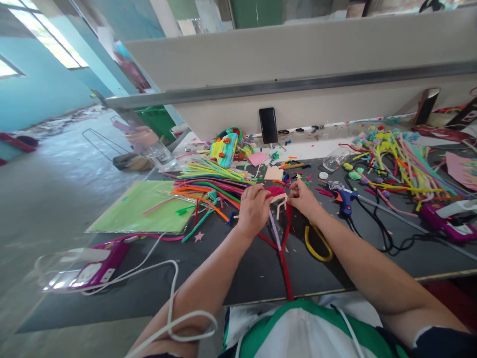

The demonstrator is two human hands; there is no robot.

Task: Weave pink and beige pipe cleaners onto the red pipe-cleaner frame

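Observation:
My left hand (253, 209) is closed, thumb and fingers pinching the left side of a small pipe-cleaner piece with a red top (276, 191). My right hand (302, 199) has its fingertips pinched on a bent cream pipe cleaner (281, 200) at the piece's right side. Below the hands, red pipe cleaners and a lilac strand (275, 229) come together into a red stem (285, 273) that runs down to the table's front edge. A yellow loop handle (318, 243) lies partly hidden under my right forearm.
Bundles of coloured pipe cleaners (212, 171) lie left, more (402, 164) right. A blue glue gun (346, 199) and its cables lie right. A phone (268, 125) leans on the back panel. Purple power strips (100, 263) sit at both sides, near a green sheet (137, 211).

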